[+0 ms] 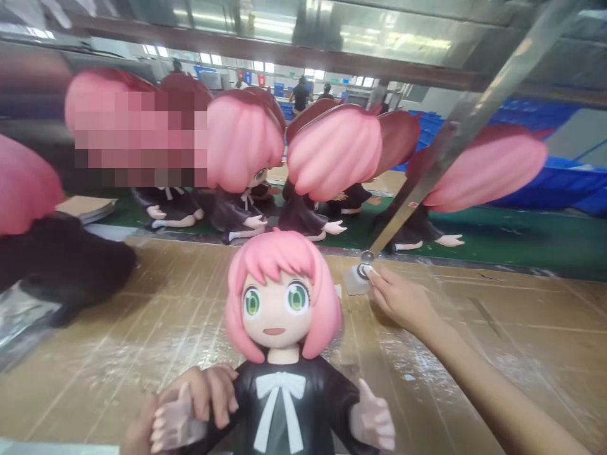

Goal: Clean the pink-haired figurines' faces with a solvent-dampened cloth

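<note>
A large doll figure (284, 316) with pink hair, green eyes, a black dress and a white bow faces me at the lower centre. My left hand (199, 398) is wrapped round the figure's arm, beside its pale hand. Out to the right, my right hand (386, 291) pinches something white and small at the mouth of a little whitish container (357, 282) with a round metal top. That container rests on the tape-covered table (190, 303), just right of the figure's head. What lies between my right fingertips is too small to name.
Several similar pink-haired figures (336, 151) kneel on a green surface (502, 243) behind the table. A slanted metal bar (455, 126) comes down near my right hand. Another figure (23, 183) is at the left edge. A person (300, 95) is far back.
</note>
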The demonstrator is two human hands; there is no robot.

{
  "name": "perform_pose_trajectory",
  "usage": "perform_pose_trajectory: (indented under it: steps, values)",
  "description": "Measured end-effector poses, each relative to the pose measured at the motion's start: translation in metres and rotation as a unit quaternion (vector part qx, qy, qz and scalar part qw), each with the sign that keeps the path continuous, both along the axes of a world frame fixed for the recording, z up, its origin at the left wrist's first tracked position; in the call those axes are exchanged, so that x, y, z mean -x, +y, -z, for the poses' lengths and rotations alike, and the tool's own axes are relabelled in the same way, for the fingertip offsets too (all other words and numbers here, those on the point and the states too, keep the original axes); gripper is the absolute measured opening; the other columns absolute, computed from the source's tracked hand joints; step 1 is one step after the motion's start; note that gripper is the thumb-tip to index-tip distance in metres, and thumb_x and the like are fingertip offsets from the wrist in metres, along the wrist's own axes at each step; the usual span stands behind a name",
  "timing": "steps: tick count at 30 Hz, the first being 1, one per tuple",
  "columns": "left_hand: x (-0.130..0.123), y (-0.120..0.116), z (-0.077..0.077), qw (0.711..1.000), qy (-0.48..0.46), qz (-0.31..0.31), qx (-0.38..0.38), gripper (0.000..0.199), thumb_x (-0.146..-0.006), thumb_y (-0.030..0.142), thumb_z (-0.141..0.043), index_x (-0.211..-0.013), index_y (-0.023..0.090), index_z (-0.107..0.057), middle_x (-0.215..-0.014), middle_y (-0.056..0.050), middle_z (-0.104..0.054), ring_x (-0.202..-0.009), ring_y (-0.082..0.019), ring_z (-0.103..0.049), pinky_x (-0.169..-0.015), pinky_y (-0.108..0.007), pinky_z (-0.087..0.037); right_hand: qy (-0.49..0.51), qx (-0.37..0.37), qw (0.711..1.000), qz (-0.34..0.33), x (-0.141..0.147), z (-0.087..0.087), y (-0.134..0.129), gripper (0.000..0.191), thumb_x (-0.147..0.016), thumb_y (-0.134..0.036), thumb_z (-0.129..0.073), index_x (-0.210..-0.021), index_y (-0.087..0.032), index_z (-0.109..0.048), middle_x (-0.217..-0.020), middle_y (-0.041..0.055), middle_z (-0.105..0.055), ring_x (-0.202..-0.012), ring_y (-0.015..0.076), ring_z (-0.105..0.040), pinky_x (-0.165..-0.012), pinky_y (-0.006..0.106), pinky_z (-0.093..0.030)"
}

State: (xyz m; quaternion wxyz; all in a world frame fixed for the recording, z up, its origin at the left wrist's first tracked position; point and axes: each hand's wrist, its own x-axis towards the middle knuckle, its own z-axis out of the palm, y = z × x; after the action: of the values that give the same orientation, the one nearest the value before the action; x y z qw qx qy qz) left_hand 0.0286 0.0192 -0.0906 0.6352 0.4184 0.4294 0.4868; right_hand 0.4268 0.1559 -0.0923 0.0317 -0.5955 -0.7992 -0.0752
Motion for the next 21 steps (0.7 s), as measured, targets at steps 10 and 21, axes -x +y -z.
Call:
perform_pose_trajectory:
  steps: [10,21]
  values:
    - [-0.044,-0.013,-0.029,0.999,0.029,-0.005,-0.025,0.062,-0.084,0.079,-0.038,-0.062,0.023,-0.051,-0.063,-0.005,-0.061,-0.067,-0.023,-0.052,-0.072,-0.036,-0.039,0.001,-0.023,1.000,-0.008,-0.003,0.003,0.000,0.042,-0.099,-0.033,-0.031,-0.120,-0.021,-0.065,-0.095,0.0078,-0.063,-0.077,0.0198,-0.059,-0.052,0.029,-0.030]
    - [-0.069,-0.009,-0.043,0.986,0.134,0.053,-0.085,0.062,-0.089,0.076,-0.030,-0.064,0.021,-0.048,-0.065,-0.003,-0.057,-0.060,-0.017,-0.049,-0.057,-0.030,-0.035,0.019,-0.042,0.998,-0.035,-0.001,-0.002,-0.001,0.041,-0.097,-0.031,-0.033,-0.114,-0.019,-0.069,-0.086,0.0067,-0.060,-0.064,0.0172,-0.051,-0.048,0.028,-0.027]
